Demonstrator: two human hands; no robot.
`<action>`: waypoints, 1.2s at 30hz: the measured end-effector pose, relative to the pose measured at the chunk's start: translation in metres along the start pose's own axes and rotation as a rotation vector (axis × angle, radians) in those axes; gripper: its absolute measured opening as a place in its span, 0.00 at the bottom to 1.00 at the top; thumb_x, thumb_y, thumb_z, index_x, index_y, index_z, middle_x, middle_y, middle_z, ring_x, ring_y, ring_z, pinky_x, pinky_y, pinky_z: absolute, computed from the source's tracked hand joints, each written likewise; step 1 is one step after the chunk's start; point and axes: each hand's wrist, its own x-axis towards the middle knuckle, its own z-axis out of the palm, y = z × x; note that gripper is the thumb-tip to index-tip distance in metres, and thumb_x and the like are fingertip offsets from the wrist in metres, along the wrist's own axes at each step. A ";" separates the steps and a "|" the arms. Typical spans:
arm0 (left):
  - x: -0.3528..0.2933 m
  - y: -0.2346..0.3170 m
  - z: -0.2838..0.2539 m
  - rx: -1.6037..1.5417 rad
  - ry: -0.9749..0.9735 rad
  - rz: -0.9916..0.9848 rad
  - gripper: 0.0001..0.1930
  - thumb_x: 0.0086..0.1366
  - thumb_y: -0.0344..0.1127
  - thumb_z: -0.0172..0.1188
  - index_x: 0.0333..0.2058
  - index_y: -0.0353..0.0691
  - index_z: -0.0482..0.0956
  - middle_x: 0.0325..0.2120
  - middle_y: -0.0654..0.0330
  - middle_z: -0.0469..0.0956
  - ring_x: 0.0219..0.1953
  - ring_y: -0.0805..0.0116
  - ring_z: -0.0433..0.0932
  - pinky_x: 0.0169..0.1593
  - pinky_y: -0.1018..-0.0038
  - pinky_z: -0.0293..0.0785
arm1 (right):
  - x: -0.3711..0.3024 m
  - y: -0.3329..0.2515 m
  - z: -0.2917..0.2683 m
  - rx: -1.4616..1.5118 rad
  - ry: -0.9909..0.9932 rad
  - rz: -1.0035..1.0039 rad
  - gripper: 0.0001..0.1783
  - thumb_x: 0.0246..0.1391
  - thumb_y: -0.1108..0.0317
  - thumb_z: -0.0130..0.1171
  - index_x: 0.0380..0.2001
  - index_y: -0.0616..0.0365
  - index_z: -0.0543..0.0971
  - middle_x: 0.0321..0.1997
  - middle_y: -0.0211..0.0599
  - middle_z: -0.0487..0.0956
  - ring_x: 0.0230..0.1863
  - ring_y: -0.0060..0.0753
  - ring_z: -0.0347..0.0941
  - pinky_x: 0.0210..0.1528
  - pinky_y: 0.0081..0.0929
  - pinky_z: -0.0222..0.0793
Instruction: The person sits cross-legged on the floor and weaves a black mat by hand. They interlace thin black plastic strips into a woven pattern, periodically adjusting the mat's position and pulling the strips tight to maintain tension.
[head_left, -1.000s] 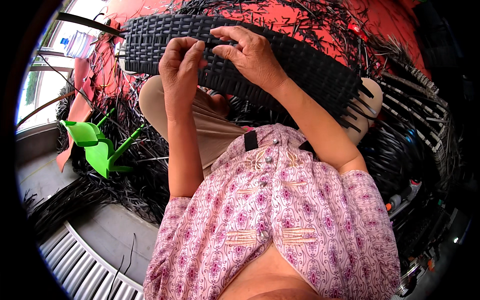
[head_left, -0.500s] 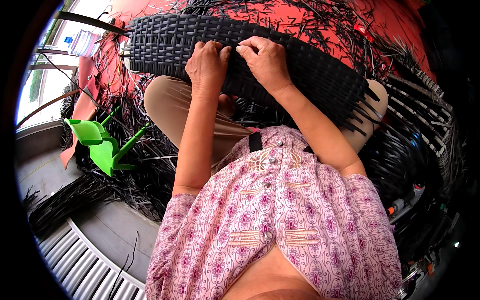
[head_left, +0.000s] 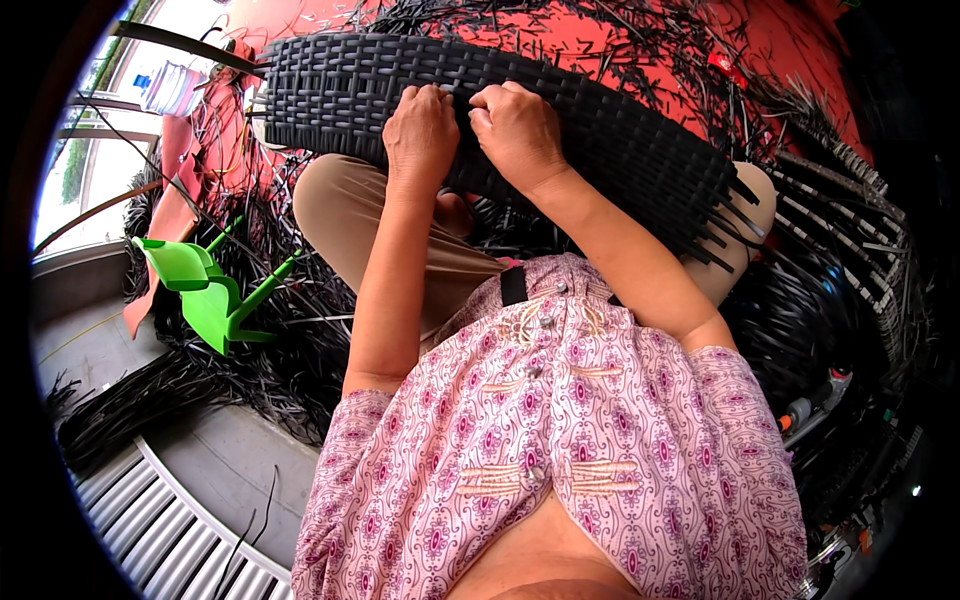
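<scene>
Across my lap lies a long, curved panel [head_left: 340, 85] woven from flat black plastic strips, with loose strip ends [head_left: 715, 240] sticking out at its right. My left hand [head_left: 422, 138] is closed over the middle of the panel, knuckles up and fingers curled down against the weave. Just to its right, my right hand [head_left: 518, 135] is closed too, its thumb and forefinger bent together at the weave. A small gap separates the two hands. What the fingertips grip is hidden beneath them.
A bright green plastic object [head_left: 208, 300] stands at the left among heaped black strips [head_left: 290, 340]. Cut scraps [head_left: 610, 50] litter the red floor covering [head_left: 770, 40] beyond the panel. A bundle of strips [head_left: 140, 400] lies near a white slatted grating [head_left: 185, 525]. More woven pieces [head_left: 850, 230] sit at right.
My right hand has turned and its fingers have curled in more over the weave. My left hand has shifted slightly right, and the panel's left end has moved a little.
</scene>
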 end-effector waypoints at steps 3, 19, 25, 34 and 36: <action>0.000 -0.004 0.001 -0.060 0.002 -0.005 0.12 0.71 0.39 0.55 0.34 0.37 0.81 0.35 0.51 0.80 0.37 0.47 0.81 0.42 0.56 0.78 | 0.002 -0.007 0.002 -0.071 -0.049 0.008 0.07 0.54 0.66 0.64 0.34 0.56 0.86 0.36 0.43 0.83 0.37 0.50 0.82 0.43 0.43 0.79; -0.002 -0.004 -0.001 -0.124 -0.064 -0.078 0.12 0.68 0.40 0.59 0.42 0.41 0.86 0.35 0.51 0.81 0.39 0.49 0.82 0.45 0.58 0.78 | 0.017 -0.011 0.014 -0.166 -0.068 0.051 0.05 0.53 0.68 0.64 0.31 0.56 0.86 0.36 0.44 0.84 0.38 0.50 0.82 0.43 0.44 0.78; -0.003 -0.009 -0.003 -0.149 -0.004 -0.017 0.10 0.66 0.38 0.62 0.40 0.40 0.87 0.34 0.53 0.81 0.36 0.50 0.82 0.42 0.59 0.78 | 0.018 -0.017 0.017 -0.210 -0.036 0.041 0.05 0.54 0.69 0.62 0.31 0.58 0.84 0.35 0.46 0.83 0.37 0.53 0.82 0.42 0.46 0.79; -0.004 -0.019 0.004 -0.472 0.025 -0.098 0.08 0.61 0.32 0.66 0.36 0.36 0.86 0.32 0.53 0.81 0.32 0.53 0.83 0.39 0.64 0.79 | 0.012 -0.012 0.023 -0.109 -0.001 0.026 0.04 0.55 0.69 0.63 0.31 0.58 0.83 0.34 0.46 0.83 0.36 0.53 0.82 0.40 0.47 0.79; -0.003 -0.008 -0.007 -0.641 -0.017 -0.190 0.08 0.59 0.30 0.67 0.36 0.35 0.86 0.30 0.54 0.81 0.30 0.55 0.83 0.37 0.66 0.79 | 0.011 -0.010 0.021 -0.122 -0.006 0.037 0.04 0.55 0.69 0.63 0.31 0.58 0.83 0.34 0.46 0.83 0.36 0.53 0.82 0.41 0.47 0.79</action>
